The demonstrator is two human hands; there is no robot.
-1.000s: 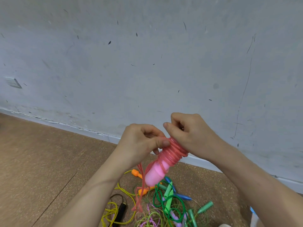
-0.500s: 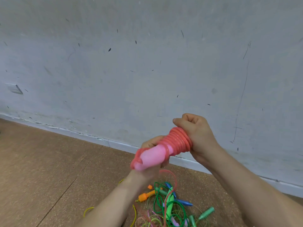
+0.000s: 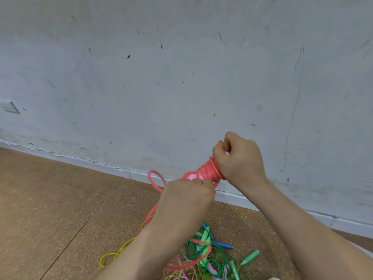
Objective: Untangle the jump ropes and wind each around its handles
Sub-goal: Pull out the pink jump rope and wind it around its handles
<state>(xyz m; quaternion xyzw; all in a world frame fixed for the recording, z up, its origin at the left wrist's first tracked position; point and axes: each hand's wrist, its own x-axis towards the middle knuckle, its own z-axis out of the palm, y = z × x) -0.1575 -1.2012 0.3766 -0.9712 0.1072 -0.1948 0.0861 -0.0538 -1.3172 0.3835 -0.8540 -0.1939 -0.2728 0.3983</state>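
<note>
My right hand (image 3: 239, 158) grips the upper end of the pink jump-rope handles (image 3: 192, 176), which are wound with tight coils of pink rope (image 3: 210, 170). My left hand (image 3: 187, 197) is curled in front of the lower end of the handles and hides most of them. It holds the loose pink rope, which loops out to the left (image 3: 154, 178) and trails down to the floor (image 3: 199, 259). On the floor below lies a tangle of other ropes: green (image 3: 203, 257), yellow (image 3: 115, 257), blue handles (image 3: 222, 244).
A scuffed grey wall (image 3: 181, 87) with a white skirting runs across behind my hands. The floor (image 3: 50, 199) is brown cork. Green handles (image 3: 250, 257) lie at the right of the pile. A wall socket (image 3: 9, 107) sits far left.
My left hand has come round from below the handles to their front, carrying the loose pink rope, which now loops out to the left. My right hand has kept its grip.
</note>
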